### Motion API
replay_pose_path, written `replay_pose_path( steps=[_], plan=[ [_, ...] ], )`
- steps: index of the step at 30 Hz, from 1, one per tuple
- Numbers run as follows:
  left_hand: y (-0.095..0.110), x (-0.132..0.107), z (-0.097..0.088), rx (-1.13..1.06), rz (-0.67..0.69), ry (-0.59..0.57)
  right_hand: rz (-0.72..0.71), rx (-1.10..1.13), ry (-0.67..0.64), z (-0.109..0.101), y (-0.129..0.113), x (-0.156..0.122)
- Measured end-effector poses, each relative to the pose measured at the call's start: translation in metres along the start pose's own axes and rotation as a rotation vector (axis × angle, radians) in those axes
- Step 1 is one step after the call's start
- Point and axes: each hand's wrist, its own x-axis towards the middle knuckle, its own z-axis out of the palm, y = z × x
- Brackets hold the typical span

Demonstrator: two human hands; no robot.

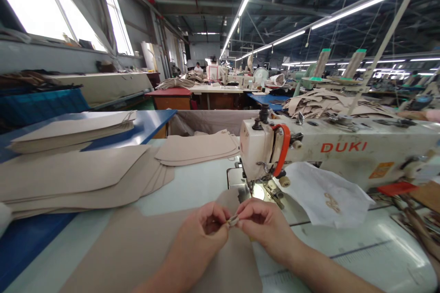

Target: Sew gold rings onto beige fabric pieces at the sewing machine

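Observation:
My left hand (205, 227) and my right hand (263, 224) meet in front of the sewing machine (263, 146). Both pinch a small beige loop (233, 220) between thumb and fingertips; the fingers partly hide it. Below them a large beige fabric panel (147, 242) is spread over the machine table. A narrower part of beige fabric (228, 198) reaches toward the needle area, where a small lamp glows. Right of the needle, a white cloth (323, 192) carries several small beige loops (332, 202).
Stacked beige panels (75, 169) lie at the left, partly on a blue table (158, 119). Another small stack (199, 147) sits behind the needle area. A heap of cut pieces (333, 103) rises beyond the machine arm. A printed ruler scale (360, 249) marks the table's right side.

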Motion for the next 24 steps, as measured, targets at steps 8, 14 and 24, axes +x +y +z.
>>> replay_pose_path(
  steps=[8, 14, 24],
  plan=[
    [-0.011, 0.012, -0.005, -0.266, -0.165, -0.034, -0.100, -0.095, 0.084, 0.003, -0.007, -0.002],
    [-0.007, 0.006, -0.003, -0.228, -0.143, -0.056, -0.101, -0.156, 0.066, 0.002, -0.007, -0.003],
    [-0.006, 0.002, -0.003, -0.067, -0.030, 0.023, 0.025, -0.099, 0.047, 0.000, -0.006, -0.005]
  ],
)
